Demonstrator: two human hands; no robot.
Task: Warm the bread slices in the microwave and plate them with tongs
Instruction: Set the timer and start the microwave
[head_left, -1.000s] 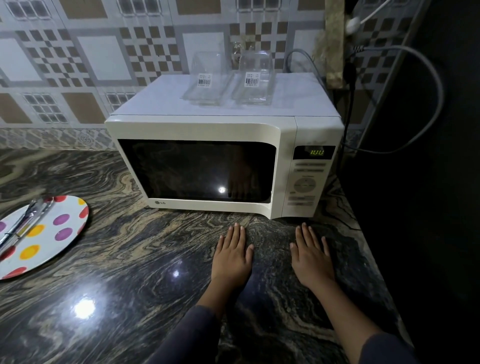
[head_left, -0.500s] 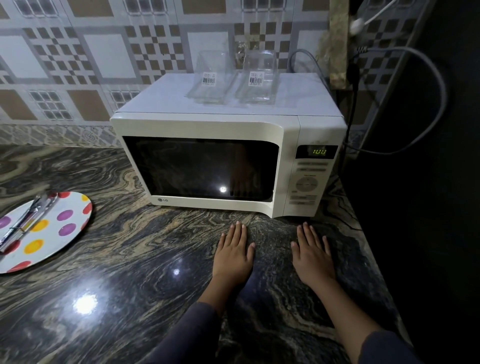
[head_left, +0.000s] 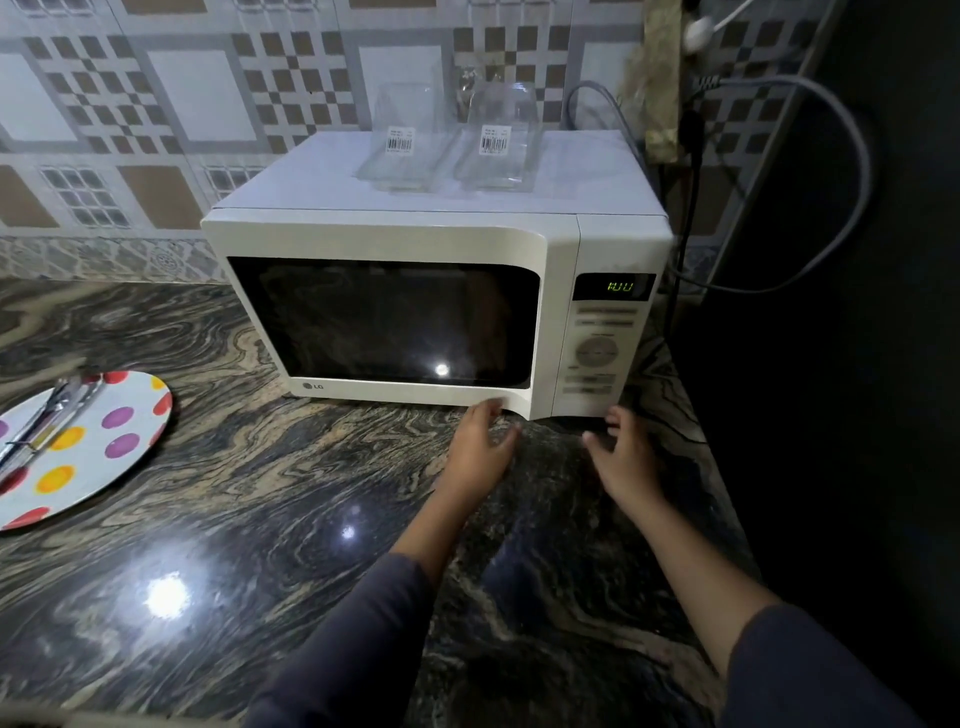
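Presumably the bread slices are behind the shut dark door (head_left: 384, 322) of the microwave (head_left: 395, 239), though none shows. The left hand (head_left: 480, 447) hovers by the door's lower corner, the right hand (head_left: 621, 457) under the control panel (head_left: 597, 353), both loose-fingered and empty, likely poised to open it. The tongs (head_left: 52, 415) lie on the spotted plate (head_left: 119, 447) leftward, ready for plating.

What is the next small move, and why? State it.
Probably hook the left hand under the lower right corner of the microwave door and pull it open. The door is shut, that hand's fingers are at the corner, and the right hand hovers empty by the control panel. The tongs lie on the spotted plate.
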